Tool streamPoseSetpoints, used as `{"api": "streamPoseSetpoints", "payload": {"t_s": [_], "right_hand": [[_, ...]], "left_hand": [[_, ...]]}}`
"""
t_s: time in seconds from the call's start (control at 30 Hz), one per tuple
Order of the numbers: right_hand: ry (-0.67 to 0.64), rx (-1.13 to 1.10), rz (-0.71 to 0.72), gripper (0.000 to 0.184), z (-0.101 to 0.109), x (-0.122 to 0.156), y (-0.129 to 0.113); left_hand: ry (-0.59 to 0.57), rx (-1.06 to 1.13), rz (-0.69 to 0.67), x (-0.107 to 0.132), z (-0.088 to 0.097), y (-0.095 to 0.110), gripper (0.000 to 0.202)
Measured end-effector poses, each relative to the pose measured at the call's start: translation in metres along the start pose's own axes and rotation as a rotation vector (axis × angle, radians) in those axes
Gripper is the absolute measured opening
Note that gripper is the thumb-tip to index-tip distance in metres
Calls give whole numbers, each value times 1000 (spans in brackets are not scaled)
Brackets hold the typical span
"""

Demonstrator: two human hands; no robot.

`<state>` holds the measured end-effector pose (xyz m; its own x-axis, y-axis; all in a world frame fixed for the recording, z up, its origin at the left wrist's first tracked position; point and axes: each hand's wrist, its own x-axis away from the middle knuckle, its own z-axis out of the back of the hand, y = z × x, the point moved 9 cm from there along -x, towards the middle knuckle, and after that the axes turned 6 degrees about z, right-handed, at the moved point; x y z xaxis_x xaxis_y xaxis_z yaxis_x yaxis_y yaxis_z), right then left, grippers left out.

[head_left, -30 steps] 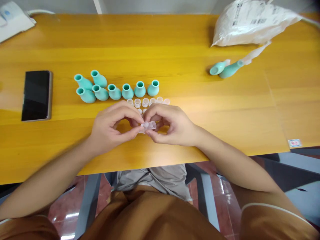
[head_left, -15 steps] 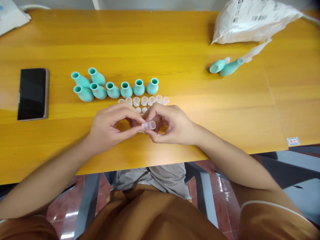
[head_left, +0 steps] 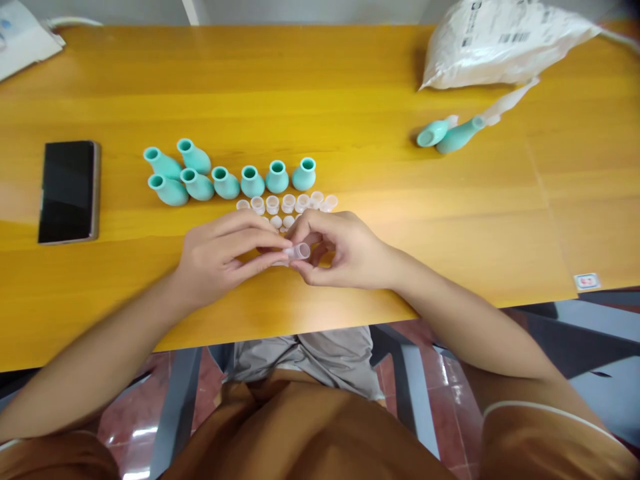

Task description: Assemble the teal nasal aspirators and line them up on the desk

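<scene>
Both hands meet over the near middle of the orange table. My left hand and my right hand pinch a small clear plastic tube between their fingertips, its open end towards the right. Just beyond the hands lie several small clear caps in rows. Behind those stands a line of several teal bulb-shaped pieces, openings up.
A black phone lies at the left. At the far right sits a white plastic mailer bag, with two teal bulbs lying on their sides beside it. A white item rests at the far left corner.
The left fingers have flattened a little over the tube; both hands otherwise stay in place. The view has shifted slightly.
</scene>
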<state>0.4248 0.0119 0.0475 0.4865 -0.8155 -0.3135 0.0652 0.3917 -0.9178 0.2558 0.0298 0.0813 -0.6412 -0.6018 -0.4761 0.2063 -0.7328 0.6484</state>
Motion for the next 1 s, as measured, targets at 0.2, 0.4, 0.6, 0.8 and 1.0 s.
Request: {"api": "streamPoseSetpoints", "payload": {"t_s": [0.2,0.4,0.6,0.8,1.0], "right_hand": [[55,-190,-56,28,0,-2,8],[86,-358,-144,34,-1,0,18],[94,-351,-131,37,-1,1,20],[85,-325,-111,40,-1,1,19],[93,-301,-121,33,6,2,16]], "left_hand": [[30,-72,-99,4,1,8,49],[28,-53,-40,5,-2,4,53],[24,21,18,5,-4,-1,48],[19,-69,-69,4,-3,5,46],[15,-94,-19,-5,15,6,20]]}}
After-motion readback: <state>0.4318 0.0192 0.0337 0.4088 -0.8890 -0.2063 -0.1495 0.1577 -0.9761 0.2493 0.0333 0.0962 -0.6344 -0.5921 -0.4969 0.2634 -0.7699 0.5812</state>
